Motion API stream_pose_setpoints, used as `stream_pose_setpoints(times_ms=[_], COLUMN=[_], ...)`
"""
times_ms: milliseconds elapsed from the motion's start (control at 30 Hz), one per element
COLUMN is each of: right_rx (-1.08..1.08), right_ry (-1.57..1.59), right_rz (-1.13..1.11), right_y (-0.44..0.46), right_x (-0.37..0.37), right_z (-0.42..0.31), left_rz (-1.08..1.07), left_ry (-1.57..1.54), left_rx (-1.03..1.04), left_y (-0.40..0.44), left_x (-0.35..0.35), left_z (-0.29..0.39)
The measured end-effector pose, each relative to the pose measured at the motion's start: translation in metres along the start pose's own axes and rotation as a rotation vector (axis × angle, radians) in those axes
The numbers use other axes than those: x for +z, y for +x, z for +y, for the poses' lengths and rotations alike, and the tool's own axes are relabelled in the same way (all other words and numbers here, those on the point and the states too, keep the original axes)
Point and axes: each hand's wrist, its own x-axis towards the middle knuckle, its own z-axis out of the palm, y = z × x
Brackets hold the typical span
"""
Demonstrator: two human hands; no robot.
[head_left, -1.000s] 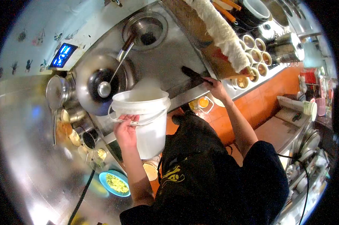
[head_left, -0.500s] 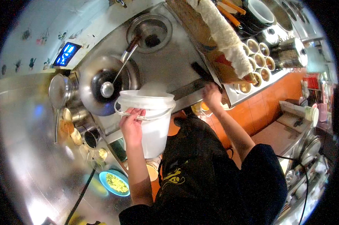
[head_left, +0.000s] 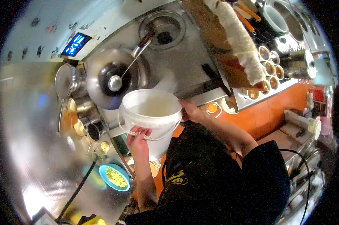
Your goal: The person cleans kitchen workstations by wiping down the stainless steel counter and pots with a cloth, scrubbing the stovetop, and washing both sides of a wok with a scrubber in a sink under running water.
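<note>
A white bucket (head_left: 152, 112) with steam over its mouth hangs in front of the stove, its rim slightly tipped towards the camera. My left hand (head_left: 138, 138) is closed round the bucket's wire handle, against its side. At the bucket's right rim is my right hand (head_left: 190, 111), whose fingers are partly hidden behind the bucket, so their grip is unclear. A dark-handled tool (head_left: 216, 78) lies on the stove edge, apart from both hands. Behind the bucket a wok (head_left: 98, 82) holds a metal ladle (head_left: 115, 83).
A burner (head_left: 162, 32) is at the back. Several filled cups (head_left: 269, 68) stand at the right beside a cloth-topped box (head_left: 237, 45). A blue plate (head_left: 114, 177) of chopped food lies on the left counter. An orange bowl (head_left: 212, 108) sits below the stove edge.
My right hand has let go of the dark-handled tool and moved left to the bucket's rim. The bucket has tilted a little, showing more of its inside. The camera view has shifted.
</note>
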Motion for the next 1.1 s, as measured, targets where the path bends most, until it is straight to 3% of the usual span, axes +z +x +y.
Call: stream_pose_setpoints(times_ms=[133,333,433,667,767,900,1033,1100], right_rx=[0.002,0.046,0.135,0.049,0.07,0.237,0.216,0.207], right_ry=[0.104,0.215,0.304,0.502,0.421,0.601,0.684,0.692], right_rz=[0.06,-0.029,0.121,-0.098,0.007,0.079,0.007,-0.141], right_y=[-0.012,0.053,0.02,0.102,0.1,0.103,0.09,0.106], right_x=[0.021,-0.02,0.007,-0.03,-0.038,-0.037,-0.023,-0.027], right_z=[0.0,0.035,-0.003,0.057,0.054,0.051,0.042,0.048], left_rz=[-0.004,-0.05,-0.085,-0.147,-0.164,-0.157,-0.174,-0.24], left_ry=[0.048,0.269,0.297,0.423,0.479,0.495,0.533,0.615], left_rx=[0.036,0.093,0.062,0.031,0.005,-0.012,0.008,0.037], left_y=[-0.013,0.012,0.036,0.074,0.081,0.089,0.09,0.093], left_x=[0.005,0.059,0.078,0.11,0.124,0.143,0.17,0.176], left_z=[0.001,0.005,0.003,-0.01,-0.013,-0.019,-0.017,-0.016])
